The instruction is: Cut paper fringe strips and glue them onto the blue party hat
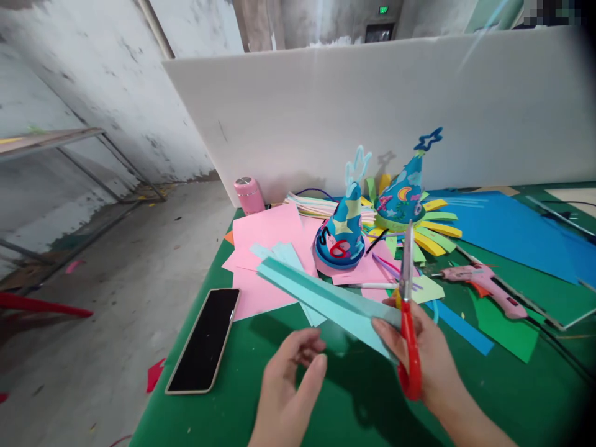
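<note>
My right hand is closed on red-handled scissors, whose blades point up, and also pinches the near end of light teal paper strips. The strips stretch to the upper left, over pink paper. My left hand is below the strips, palm turned inward, its fingers curled but apart from the thumb, with nothing between them. More light teal paper lies on the pink sheets beyond.
On the green table are a phone, a pink cylinder, two decorated blue cone hats, a pink glue gun with a cord, and blue sheets. A white board stands behind.
</note>
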Demonstrator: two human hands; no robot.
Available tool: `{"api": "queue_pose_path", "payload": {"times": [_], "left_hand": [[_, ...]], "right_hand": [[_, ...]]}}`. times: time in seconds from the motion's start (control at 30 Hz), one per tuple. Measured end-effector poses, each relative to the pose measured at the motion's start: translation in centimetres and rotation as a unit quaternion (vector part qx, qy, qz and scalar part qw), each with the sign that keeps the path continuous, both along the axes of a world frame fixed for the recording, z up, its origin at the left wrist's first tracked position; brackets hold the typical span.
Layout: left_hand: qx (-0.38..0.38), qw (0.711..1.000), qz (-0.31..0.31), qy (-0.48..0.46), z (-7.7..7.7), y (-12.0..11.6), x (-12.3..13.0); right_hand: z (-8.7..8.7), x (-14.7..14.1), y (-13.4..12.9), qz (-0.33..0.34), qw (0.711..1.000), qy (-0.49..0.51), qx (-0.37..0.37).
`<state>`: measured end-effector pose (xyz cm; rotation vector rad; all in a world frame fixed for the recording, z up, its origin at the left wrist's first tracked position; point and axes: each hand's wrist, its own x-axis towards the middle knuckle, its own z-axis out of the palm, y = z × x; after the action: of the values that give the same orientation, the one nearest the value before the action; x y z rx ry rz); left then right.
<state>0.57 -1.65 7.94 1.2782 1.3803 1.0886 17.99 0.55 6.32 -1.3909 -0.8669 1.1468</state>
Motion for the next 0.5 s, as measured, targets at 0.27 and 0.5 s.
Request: {"api": "queue_pose_path", "payload": {"times": [0.27, 0.5], "left_hand": [[-0.109, 0.915, 0.115, -0.371, -1.5, 3.3, 4.8], [-0.165, 0.915, 0.105, -0.354, -0.1, 6.1, 1.8]], "right_hand": [[-1.7, -3.7, 0.4, 0.041, 0.997, 0.044, 0.052], [-0.8, 0.1, 0.0, 0.181, 0.982, 0.059, -0.008]]}}
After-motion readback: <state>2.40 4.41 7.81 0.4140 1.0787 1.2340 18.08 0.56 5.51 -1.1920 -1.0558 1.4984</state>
